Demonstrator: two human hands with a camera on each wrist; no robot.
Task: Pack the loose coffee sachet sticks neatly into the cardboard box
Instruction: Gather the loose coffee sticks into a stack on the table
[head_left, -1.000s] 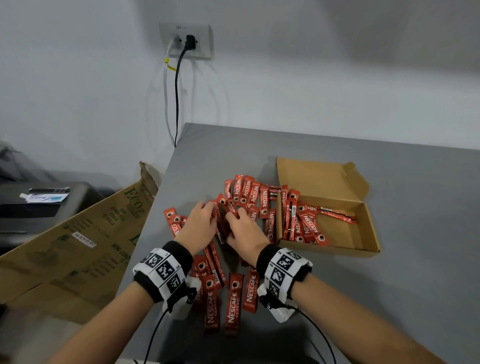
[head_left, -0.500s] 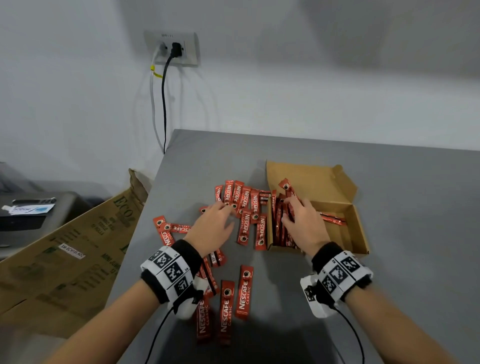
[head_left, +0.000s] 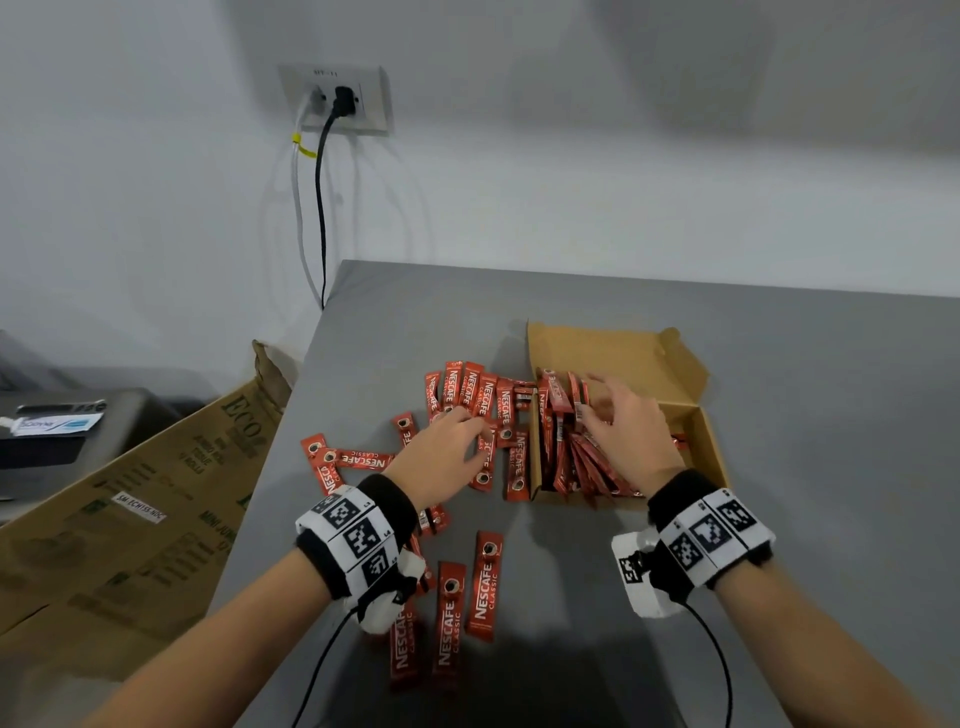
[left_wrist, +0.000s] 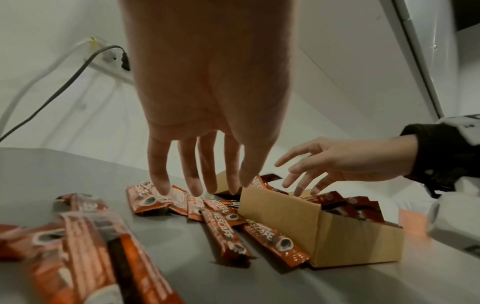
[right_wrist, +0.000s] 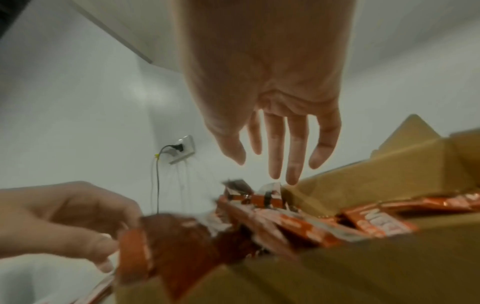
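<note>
An open cardboard box lies on the grey table, its lid folded back. Several red coffee sachets stand packed on edge in its left part. My right hand hovers over them with fingers spread, holding nothing; the same shows in the right wrist view. Loose sachets lie fanned left of the box, and others lie nearer to me. My left hand reaches over the loose pile, straight fingertips at the sachets beside the box wall.
A large flattened carton leans against the table's left edge. A wall socket with plugged cables is at the back left. A dark unit with a labelled item sits far left. Bare grey tabletop lies right of the box.
My right hand carried a bunch of sachets from the pile into the box and let go; it now hovers open above them. The left hand shifted slightly right over the loose pile.
</note>
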